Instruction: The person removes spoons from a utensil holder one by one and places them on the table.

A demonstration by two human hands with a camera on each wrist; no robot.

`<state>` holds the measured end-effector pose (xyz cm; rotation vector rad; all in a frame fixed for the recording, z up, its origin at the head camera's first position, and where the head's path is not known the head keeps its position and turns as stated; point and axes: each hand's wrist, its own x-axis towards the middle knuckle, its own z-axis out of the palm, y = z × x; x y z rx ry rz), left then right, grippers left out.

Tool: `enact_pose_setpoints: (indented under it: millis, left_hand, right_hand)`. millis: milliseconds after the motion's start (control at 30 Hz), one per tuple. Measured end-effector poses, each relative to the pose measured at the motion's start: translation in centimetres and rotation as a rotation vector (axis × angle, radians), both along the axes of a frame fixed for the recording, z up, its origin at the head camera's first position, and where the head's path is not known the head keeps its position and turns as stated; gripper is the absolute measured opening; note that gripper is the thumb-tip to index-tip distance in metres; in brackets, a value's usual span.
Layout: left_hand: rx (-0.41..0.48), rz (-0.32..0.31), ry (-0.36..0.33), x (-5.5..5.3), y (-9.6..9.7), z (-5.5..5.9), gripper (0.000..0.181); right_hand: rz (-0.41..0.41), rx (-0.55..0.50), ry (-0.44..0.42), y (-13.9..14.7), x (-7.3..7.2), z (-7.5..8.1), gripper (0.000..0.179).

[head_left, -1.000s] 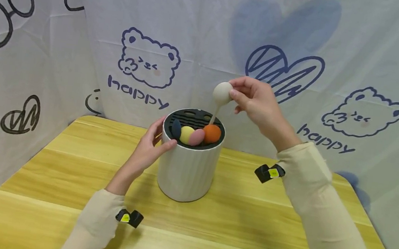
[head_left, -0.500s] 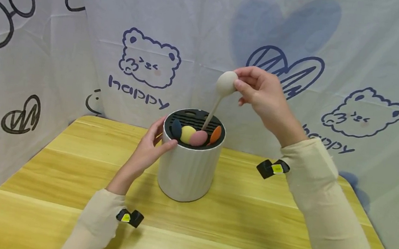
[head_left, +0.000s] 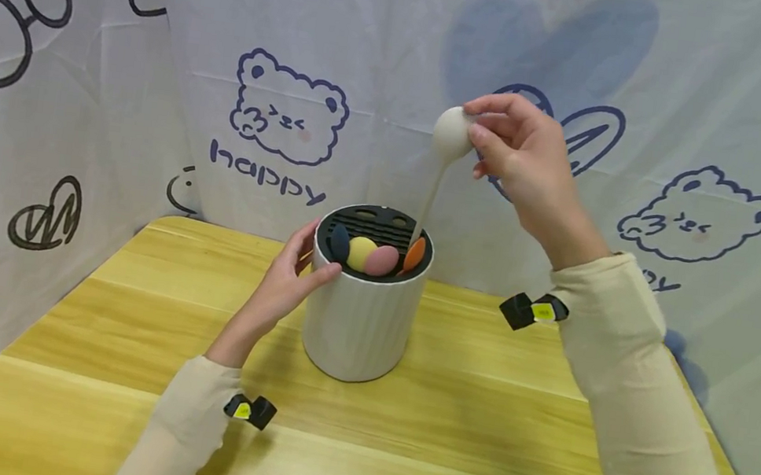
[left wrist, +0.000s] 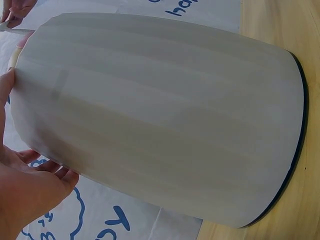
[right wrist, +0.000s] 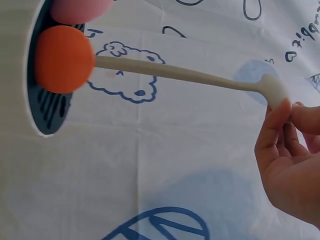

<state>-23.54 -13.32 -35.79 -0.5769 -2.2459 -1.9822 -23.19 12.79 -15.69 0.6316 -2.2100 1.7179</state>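
A white ribbed utensil holder [head_left: 356,330] with a black slotted top [head_left: 382,226] stands upright on the table. My left hand [head_left: 286,277] grips its upper left side, thumb at the front rim and fingers behind. Pinched by its bowl in my right hand [head_left: 528,161], a white spoon [head_left: 452,135] hangs above the holder, handle [right wrist: 175,73] pointing down. Its lower end is hidden behind the orange spoon [head_left: 415,254], so I cannot tell whether it sits in a slot. Navy [head_left: 340,243], yellow [head_left: 360,252] and pink spoons [head_left: 381,260] show only their bowls along the front.
The wooden table [head_left: 471,431] stretches in front of the holder and to both sides. A white cloth [head_left: 405,34] with printed bears and hearts hangs close behind and at the sides. Black wrist cameras [head_left: 534,311] sit on both sleeves.
My right hand has risen and shifted right, lifting the white spoon higher. The orange spoon has turned from broadside to nearly edge-on. My left hand keeps its hold.
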Motion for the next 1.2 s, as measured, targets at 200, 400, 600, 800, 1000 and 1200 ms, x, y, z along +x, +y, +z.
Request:
enact_pose_setpoints:
  millis: [200,400,600,800,1000,1200]
  left_hand:
    - [0.008,-0.002,0.008,-0.1,0.1,-0.1,0.079]
    - [0.003,-0.003,0.008,-0.1,0.1,-0.1,0.077]
    - [0.003,-0.001,0.006,0.0,0.0,-0.1,0.076]
    - [0.010,0.002,0.016,0.0,0.0,0.0,0.077]
    - [0.017,0.002,0.017,0.0,0.1,0.0,0.080]
    - [0.017,-0.005,0.015,-0.1,0.2,-0.1,0.085]
  right_hand:
    - [-0.043,-0.036,0.094,0.1,0.1,1.1,0.021]
    - [0.012,-0.131,0.114,0.7,0.3,1.5,0.029]
    - [0.067,-0.198,0.097,1.2,0.4,1.5,0.039]
    - [0.079,-0.135,0.043,1.6,0.3,0.6,0.044]
    - [0.132,-0.138,-0.041,1.8,0.0,-1.4,0.045]
    - [0.116,-0.091,-0.087,2.0,0.0,-3.3,0.043]
